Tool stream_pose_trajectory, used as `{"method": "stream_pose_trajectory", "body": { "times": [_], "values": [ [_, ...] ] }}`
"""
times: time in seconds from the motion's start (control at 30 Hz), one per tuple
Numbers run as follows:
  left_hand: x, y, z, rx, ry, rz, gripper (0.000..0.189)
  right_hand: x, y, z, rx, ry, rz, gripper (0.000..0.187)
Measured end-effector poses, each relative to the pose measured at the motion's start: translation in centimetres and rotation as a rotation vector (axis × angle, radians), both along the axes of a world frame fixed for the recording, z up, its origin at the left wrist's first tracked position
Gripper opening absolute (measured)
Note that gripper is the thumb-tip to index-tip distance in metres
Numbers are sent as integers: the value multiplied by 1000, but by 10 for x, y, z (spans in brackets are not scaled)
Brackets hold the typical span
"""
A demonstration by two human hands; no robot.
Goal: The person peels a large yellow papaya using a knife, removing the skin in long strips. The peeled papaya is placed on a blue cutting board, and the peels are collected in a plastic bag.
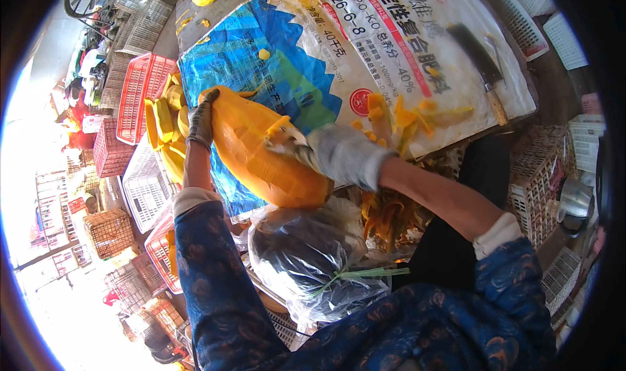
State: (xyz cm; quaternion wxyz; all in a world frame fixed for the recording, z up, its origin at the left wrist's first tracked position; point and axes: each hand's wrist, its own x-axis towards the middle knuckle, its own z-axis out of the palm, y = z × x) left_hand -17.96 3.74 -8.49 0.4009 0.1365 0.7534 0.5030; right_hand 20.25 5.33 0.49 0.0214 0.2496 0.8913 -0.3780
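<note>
A large oblong orange squash (249, 148), its surface faceted by strokes, lies slantwise in front of me. My left hand (200, 121), in a dark-stained glove, grips its far left end. In a pale knitted glove, blurred by motion, my right hand (349, 154) holds a peeler (292, 142) against the squash's upper side. An orange strip of peel (279, 125) stands up at the tool, whose blade is hard to make out. The squash's near end rests over clear plastic wrapping (313, 243) tied with a green strip.
Under the squash spreads a printed woven sack (313, 43). A wooden-handled cleaver (477, 55) lies at its right, with peelings (398, 119) nearer me. More peelings (389, 214) hang below the edge. Yellow peeled pieces (168, 119) fill a crate at left; a red crate (144, 97) stands beyond.
</note>
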Motion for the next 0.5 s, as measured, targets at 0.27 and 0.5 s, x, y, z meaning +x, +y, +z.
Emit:
{"method": "stream_pose_trajectory", "body": {
  "times": [0.27, 0.5],
  "values": [
    [30, 9, 19, 47, 153, -41, 34, 45, -52, -16, 36, 4, -44, 45],
    [30, 5, 20, -3, 155, -5, 32, 138, -111, -36, -447, -562, -47, 42]
  ]
}}
